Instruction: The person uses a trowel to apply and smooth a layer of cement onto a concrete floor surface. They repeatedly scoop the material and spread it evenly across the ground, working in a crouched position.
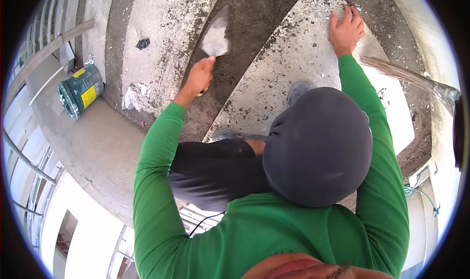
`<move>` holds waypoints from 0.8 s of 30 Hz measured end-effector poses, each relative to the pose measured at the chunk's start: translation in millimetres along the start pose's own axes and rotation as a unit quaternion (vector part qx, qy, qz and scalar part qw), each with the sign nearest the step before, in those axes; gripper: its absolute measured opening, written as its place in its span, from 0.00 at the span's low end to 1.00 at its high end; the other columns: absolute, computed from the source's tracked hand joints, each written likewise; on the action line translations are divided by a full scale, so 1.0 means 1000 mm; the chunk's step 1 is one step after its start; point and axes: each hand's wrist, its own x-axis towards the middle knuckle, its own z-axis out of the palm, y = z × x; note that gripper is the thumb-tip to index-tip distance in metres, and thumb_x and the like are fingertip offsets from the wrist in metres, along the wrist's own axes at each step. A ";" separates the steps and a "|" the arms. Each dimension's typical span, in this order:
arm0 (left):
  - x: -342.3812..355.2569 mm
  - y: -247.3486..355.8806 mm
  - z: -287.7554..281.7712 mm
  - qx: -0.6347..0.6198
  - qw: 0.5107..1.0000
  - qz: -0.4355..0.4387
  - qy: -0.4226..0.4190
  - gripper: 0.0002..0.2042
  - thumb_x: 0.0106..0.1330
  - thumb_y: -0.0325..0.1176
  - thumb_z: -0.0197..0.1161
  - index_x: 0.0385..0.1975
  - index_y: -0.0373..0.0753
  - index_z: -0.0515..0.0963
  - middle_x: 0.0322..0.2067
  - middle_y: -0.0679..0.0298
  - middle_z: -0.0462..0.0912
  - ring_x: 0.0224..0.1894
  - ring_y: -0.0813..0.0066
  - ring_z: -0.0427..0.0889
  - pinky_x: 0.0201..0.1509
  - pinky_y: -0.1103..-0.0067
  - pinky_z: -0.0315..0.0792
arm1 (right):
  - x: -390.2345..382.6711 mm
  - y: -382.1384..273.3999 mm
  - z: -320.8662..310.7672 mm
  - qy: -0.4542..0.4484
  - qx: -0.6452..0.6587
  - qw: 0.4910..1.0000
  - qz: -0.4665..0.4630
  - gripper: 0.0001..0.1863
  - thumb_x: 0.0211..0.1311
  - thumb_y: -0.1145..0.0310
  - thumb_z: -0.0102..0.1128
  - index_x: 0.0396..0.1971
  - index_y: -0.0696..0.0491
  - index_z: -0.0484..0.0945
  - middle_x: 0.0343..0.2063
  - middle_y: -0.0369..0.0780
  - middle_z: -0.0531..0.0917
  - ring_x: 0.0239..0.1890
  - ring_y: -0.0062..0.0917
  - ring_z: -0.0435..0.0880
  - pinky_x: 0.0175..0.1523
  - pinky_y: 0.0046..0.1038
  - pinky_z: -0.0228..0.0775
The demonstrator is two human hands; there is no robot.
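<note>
My left hand is closed round the handle of a pointed trowel. Its pale, mortar-smeared blade points away from me, over a dark, gritty strip between two light slabs. Most of the handle is hidden in my fingers. My right hand lies with fingers spread on the far right edge of the wedge-shaped light slab, holding nothing. Dark crumbs are scattered along that slab's edge. Both my arms are in green sleeves, and my bent knee is in front of me.
A dark green bucket with a yellow label lies tilted at the left. White crumpled scraps and a small black wad lie on the left slab. A stick broom reaches in from the right, beside the wall. Green cord hangs lower right.
</note>
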 end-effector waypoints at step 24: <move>-0.023 -0.023 -0.011 0.004 1.000 0.019 -0.008 0.23 0.80 0.59 0.53 0.35 0.43 0.72 0.17 0.75 0.66 0.15 0.84 0.61 0.17 0.79 0.60 | -0.002 0.016 0.004 0.013 0.003 1.000 -0.014 0.30 0.70 0.42 0.57 0.68 0.38 0.74 0.70 0.34 0.69 0.74 0.38 0.61 0.76 0.48 0.50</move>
